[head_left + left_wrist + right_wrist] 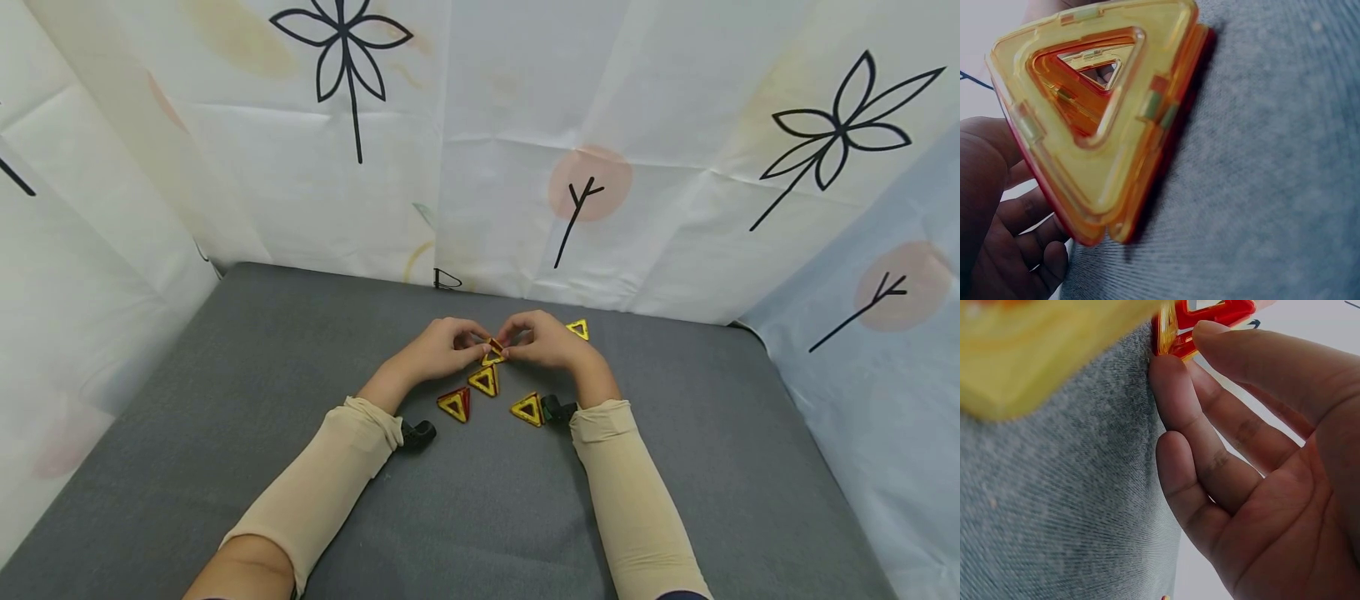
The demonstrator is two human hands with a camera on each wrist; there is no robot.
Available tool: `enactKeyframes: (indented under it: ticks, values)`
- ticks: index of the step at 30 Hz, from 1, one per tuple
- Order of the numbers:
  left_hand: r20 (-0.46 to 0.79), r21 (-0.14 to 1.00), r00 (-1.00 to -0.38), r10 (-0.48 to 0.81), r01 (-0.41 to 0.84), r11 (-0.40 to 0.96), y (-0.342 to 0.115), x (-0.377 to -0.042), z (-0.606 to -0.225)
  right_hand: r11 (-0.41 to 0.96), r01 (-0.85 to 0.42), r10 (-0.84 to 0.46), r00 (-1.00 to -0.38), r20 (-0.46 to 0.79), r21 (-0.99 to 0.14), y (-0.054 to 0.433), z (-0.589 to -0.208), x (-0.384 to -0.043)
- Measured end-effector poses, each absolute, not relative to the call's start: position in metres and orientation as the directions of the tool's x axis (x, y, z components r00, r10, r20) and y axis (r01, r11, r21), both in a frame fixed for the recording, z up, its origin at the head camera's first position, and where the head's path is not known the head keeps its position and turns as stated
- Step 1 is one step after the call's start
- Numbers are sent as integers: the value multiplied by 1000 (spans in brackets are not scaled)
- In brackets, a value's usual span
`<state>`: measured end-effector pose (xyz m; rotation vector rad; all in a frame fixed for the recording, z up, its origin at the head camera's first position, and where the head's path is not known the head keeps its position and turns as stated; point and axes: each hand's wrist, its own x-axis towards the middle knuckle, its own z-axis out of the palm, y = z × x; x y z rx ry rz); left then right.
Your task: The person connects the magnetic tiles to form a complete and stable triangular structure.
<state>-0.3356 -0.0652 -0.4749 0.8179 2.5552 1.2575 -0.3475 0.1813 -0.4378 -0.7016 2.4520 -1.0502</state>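
Note:
Both hands meet near the back of the grey table around a yellow and red triangular magnetic tile piece. My left hand pinches its left side between thumb and fingers. From the right, my right hand pinches it too; the right wrist view shows thumb and fingertips on a red and yellow tile edge. Just in front of the hands sits another triangular tile piece. It fills much of the left wrist view as joined see-through yellow and orange tiles, overlapping the left hand there.
Closer to me stand two more triangular pieces, one on the left and one beside the right wrist's black camera. A yellow triangle lies behind the right hand. A patterned white curtain hangs along the table's back edge.

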Motion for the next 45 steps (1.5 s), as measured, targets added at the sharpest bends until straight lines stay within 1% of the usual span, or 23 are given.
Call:
enactKeyframes:
  ticks: [11, 15, 26, 32, 40, 45]
  values:
    - [81, 784, -842, 534, 384, 487, -66, -334, -475, 605, -301, -576, -805, -144, -737, 183, -436, -347]
    - [95, 777, -844, 528, 394, 490, -66, -335, -476, 619, -309, -560, -818, -130, -722, 188, -433, -347]
    - [115, 760, -857, 502, 401, 511, -65, -336, -479, 659, -278, -415, -909, -30, -699, 218, -422, -348]
    - [144, 750, -856, 497, 423, 509, -66, -335, -478, 694, -227, -318, -948, -8, -683, 240, -419, -347]
    - [181, 724, -850, 496, 456, 517, -66, -335, -478, 742, -152, -209, -978, -11, -653, 262, -418, -344]
    - [169, 735, -853, 493, 443, 513, -66, -335, -478, 768, -130, -203, -978, -46, -627, 267, -424, -347]
